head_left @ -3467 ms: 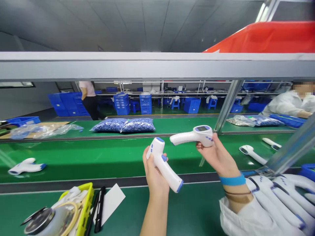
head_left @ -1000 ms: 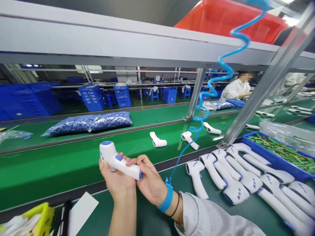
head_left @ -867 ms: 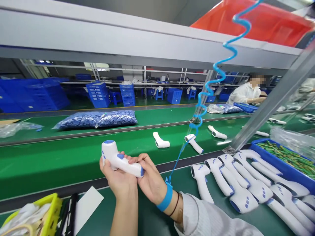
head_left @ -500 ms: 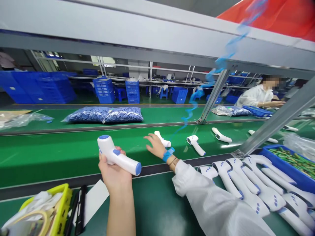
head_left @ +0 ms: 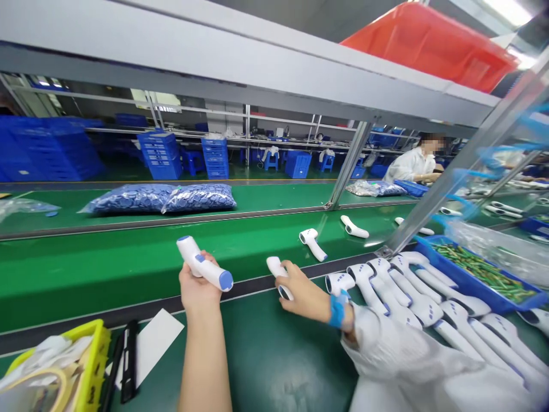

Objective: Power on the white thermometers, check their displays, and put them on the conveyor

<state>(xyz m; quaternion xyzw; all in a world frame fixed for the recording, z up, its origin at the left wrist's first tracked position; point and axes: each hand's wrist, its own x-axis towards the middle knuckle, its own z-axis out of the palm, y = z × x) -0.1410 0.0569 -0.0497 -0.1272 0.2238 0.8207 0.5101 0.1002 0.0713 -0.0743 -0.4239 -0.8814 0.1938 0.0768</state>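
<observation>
One gripped handset (head_left: pixel 209 270) hides most left hand (head_left: pixel 199 293) fingers; the right hand (head_left: pixel 304 293) clasps a half-covered second handset (head_left: pixel 275 266).

Left hand (head_left: pixel 198 290) gripping, palm up, right hand (head_left: pixel 303 293) gripping, palm down

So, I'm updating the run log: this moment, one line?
left hand: holding white device; right hand: gripping second device; blue tray: green parts

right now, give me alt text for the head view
Left hand holds a white thermometer gun near a green conveyor belt; right hand grips a second thermometer gun. Others lie on the workbench at right, beside a blue tray.
</observation>
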